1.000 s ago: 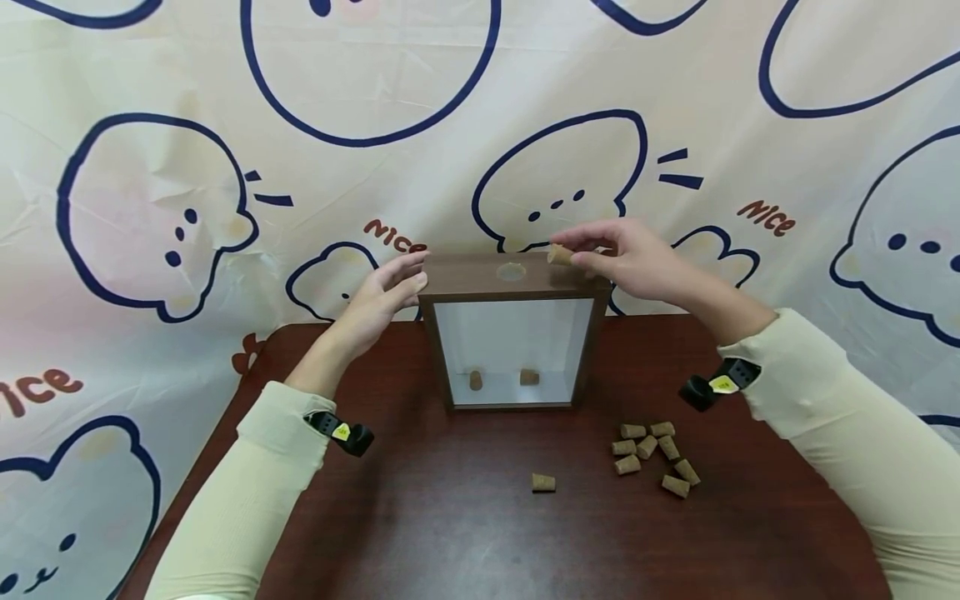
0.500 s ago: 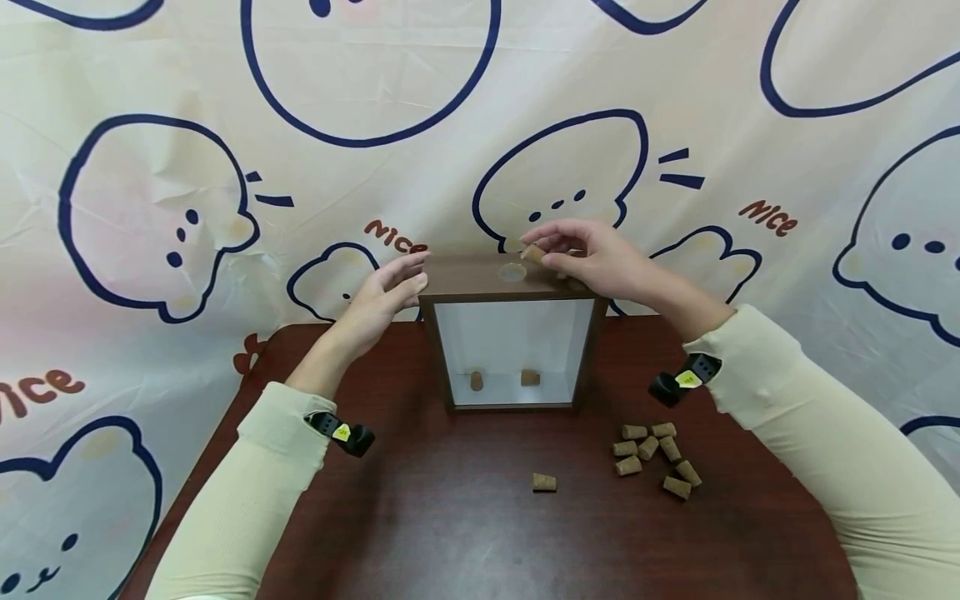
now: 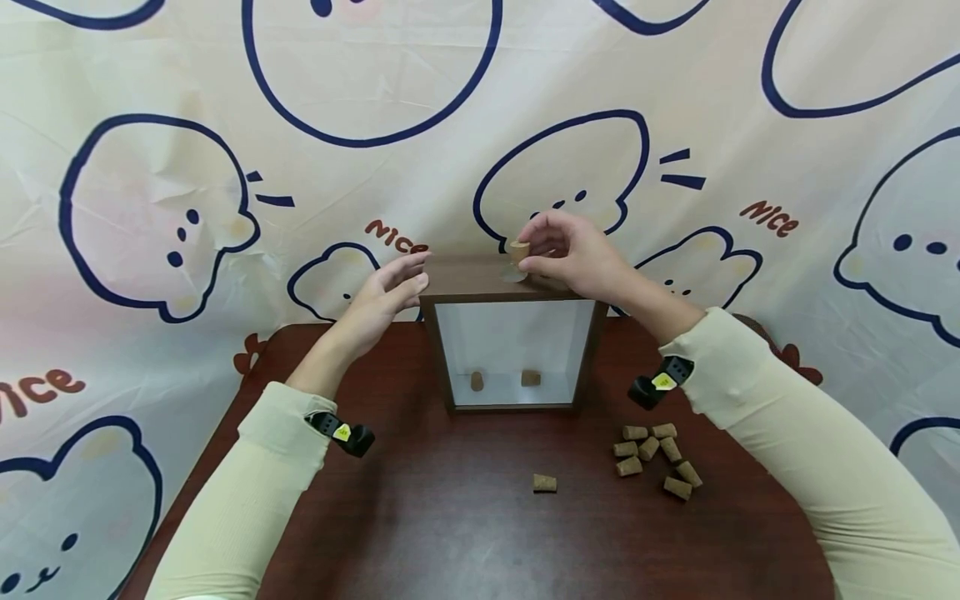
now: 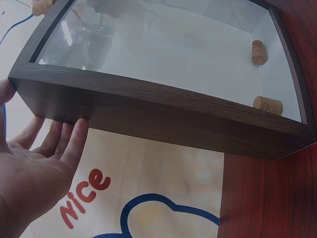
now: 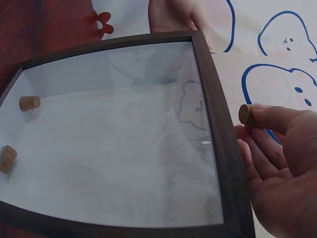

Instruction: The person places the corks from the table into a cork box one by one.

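Observation:
A dark brown wooden shadow box (image 3: 461, 279) with a clear front stands upright on the table. Over the round hole (image 3: 513, 276) in its top, my right hand (image 3: 581, 257) pinches a cork (image 3: 519, 249) between thumb and fingers, held upright. The same cork (image 5: 245, 114) shows beyond the frame's edge in the right wrist view. My left hand (image 3: 377, 302) steadies the box's upper left corner, its fingers (image 4: 76, 144) fairly straight against the side panel. Behind the clear front lie two corks, one standing cork (image 3: 477, 382) at the left and one lying cork (image 3: 531, 378) nearer the middle.
Several loose corks (image 3: 648, 448) lie in a group on the table right of the box. A single cork (image 3: 544, 483) rests in front of it. The dark red table (image 3: 420, 517) reaches back to a patterned cloth backdrop (image 3: 360, 183).
My right hand has moved left along the box top, bringing the cork over the hole and turning it from tilted to upright. The left hand stays in place.

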The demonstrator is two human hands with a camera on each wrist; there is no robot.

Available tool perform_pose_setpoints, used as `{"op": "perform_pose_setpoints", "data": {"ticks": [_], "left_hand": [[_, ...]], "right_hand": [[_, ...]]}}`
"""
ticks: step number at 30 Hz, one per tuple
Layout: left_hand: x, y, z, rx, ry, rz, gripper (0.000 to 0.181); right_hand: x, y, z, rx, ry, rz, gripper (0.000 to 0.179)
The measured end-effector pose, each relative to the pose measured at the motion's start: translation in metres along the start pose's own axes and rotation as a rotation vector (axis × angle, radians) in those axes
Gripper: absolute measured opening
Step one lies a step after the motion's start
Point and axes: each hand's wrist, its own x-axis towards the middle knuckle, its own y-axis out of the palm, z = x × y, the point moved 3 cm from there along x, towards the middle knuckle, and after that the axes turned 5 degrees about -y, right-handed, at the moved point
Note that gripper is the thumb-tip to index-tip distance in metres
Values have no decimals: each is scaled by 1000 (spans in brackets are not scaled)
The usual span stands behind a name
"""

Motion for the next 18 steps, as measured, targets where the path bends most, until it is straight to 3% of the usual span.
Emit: {"op": "perform_pose_setpoints", "data": {"ticks": [18], "left_hand": [[0,0,0,13,-2,-7,57]], "right_hand": [[2,8,-4,4,1,-17,27]]}}
